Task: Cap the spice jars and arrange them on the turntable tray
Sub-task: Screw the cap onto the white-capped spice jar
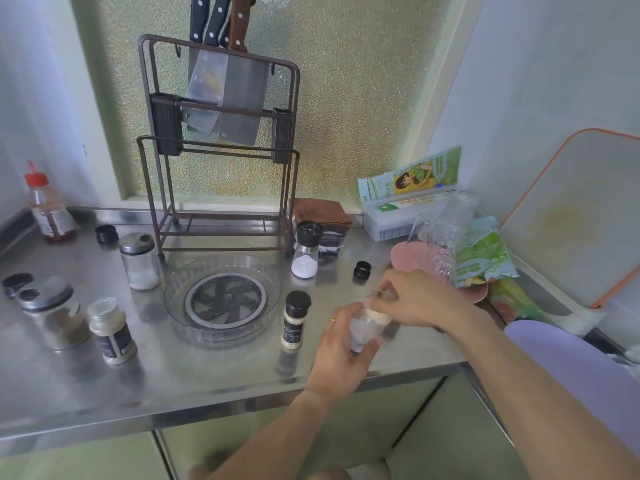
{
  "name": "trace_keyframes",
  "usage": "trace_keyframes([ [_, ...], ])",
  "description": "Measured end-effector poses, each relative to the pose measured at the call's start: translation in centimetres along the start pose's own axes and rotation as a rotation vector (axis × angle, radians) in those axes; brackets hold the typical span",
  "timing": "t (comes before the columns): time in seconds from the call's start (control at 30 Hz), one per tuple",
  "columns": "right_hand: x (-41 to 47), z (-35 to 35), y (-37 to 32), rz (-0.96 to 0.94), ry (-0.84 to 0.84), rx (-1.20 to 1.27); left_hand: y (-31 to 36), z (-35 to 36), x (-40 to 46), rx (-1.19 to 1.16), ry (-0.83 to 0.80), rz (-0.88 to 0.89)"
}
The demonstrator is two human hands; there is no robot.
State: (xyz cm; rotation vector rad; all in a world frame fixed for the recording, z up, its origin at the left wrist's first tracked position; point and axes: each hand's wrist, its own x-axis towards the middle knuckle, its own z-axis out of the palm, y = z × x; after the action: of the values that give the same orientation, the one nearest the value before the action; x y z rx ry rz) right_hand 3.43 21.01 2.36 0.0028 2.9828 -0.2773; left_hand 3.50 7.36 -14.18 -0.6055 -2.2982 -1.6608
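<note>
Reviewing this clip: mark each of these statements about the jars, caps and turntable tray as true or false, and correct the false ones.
1. The turntable tray already holds two jars. False: no jar stands on it.
2. The left hand holds a small jar while the right hand works at its top. True.
3. A loose black cap lies on the counter right of the tray. True.
4. The grinder jar with white contents lies on its side. False: it stands upright.
5. Knives hang in the rack behind the tray. True.

Print on the jar labels (293, 328) and box (408, 202) is illegible.
</note>
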Motion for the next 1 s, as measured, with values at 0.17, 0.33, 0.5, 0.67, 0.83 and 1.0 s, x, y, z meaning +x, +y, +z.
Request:
trace_keyframes([
  [0.17, 0.2, 0.3, 0.0, -0.028, -0.034, 0.034, 0.0, 0.0, 0.0, -0.006, -0.005, -0.002],
  [0.33, 0.2, 0.5, 0.1, -0.034, -0.05, 0.035, 0.1, -0.1, 0.0, -0.01, 0.01, -0.01],
  [0.5, 0.2, 0.8, 0.1, -0.029, -0.014, 0.021, 0.1, -0.1, 0.1, -0.012, 0.01, -0.022],
  [0.67, 0.2, 0.7, 0.1, 0.0, 0.017, 0.013, 0.2, -0.1, 0.0, -0.002, 0.001, -0.028],
  [0.83, 0.2, 0.8, 0.2, -0.012, 0.036, 0.112, 0.2, -0.1, 0.0, 0.014, 0.029, -0.046],
  [1.0, 0.1, 2.0, -0.7, 0.041, 0.157, 0.139, 0.1, -0.1, -0.1, 0.024, 0.034, -0.066],
])
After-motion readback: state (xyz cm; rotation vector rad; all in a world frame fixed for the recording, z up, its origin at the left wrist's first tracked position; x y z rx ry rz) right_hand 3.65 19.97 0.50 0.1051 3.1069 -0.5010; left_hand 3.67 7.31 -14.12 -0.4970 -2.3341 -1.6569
